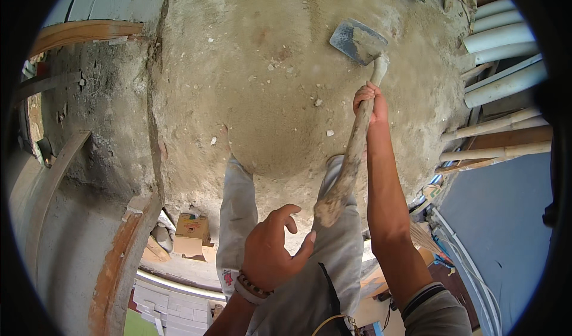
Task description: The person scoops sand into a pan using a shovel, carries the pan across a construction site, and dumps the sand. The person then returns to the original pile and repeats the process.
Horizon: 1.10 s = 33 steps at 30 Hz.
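Note:
A hoe (351,142) with a bent, worn wooden handle slants away from me over the dirt floor. Its grey metal blade (344,40), partly covered with sandy soil, is at the far end, right of centre. My right hand (370,102) is closed round the handle a little below the blade. The thick butt end of the handle hangs in front of my legs. Beside that end is my left hand (277,240), thumb and fingers apart and curved, with a gap between it and the wood. A bracelet circles the left wrist.
Sandy ground (268,98) with small stones lies in front of my legs. White pipes (503,44) and bamboo poles (494,152) are stacked at the right. A cardboard box (192,232) sits left of my legs, near a wooden frame (116,264). A grey-blue panel (500,217) stands at the lower right.

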Tool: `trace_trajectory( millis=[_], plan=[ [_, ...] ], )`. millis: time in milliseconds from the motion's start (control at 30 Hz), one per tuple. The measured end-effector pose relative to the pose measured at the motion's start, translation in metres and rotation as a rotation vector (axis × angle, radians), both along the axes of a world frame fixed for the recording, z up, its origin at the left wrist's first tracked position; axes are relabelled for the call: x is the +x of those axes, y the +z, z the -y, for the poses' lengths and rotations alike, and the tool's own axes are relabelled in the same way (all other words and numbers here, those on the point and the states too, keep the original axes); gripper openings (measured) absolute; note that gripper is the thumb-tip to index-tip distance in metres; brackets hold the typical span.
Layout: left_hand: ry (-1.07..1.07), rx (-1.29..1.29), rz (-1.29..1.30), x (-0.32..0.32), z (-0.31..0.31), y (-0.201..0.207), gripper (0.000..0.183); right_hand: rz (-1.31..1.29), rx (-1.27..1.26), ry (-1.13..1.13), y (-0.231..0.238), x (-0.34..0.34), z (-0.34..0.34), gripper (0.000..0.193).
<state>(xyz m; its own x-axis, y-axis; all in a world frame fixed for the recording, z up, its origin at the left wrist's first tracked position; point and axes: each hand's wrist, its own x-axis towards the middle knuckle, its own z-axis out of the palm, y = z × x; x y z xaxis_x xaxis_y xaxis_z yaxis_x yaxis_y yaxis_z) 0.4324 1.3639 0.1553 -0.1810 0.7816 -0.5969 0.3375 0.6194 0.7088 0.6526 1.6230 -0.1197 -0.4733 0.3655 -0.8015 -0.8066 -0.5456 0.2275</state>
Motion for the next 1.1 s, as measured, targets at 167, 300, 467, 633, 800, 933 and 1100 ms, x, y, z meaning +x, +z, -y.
trace_trajectory(
  millis=[167,300,467,633,800,933,1100],
  plan=[
    [0.087,-0.304,0.157,0.006,0.027,-0.01,0.041,-0.274,-0.091,-0.134,0.034,0.036,-0.129,0.018],
    [-0.117,-0.426,-0.035,-0.03,0.081,-0.05,0.041,-0.135,-0.103,0.025,0.042,0.02,-0.128,0.024],
    [0.121,-0.418,-0.14,-0.088,0.108,-0.146,0.036,-0.096,0.185,-0.023,0.034,-0.006,-0.083,0.046],
    [0.439,-0.384,-0.163,-0.144,0.087,-0.309,0.039,0.3,0.244,0.051,-0.02,0.016,-0.027,0.038],
    [0.2,-0.59,-0.143,-0.172,0.063,-0.451,0.064,1.106,0.064,0.922,-0.158,0.062,0.097,0.051],
    [0.347,-0.537,-0.011,-0.153,0.062,-0.531,0.074,1.207,-0.317,1.063,-0.262,0.105,0.203,0.057],
    [0.598,-0.586,0.059,-0.152,0.081,-0.595,0.075,0.887,-0.038,0.724,-0.33,0.11,0.286,0.053]
  ],
)
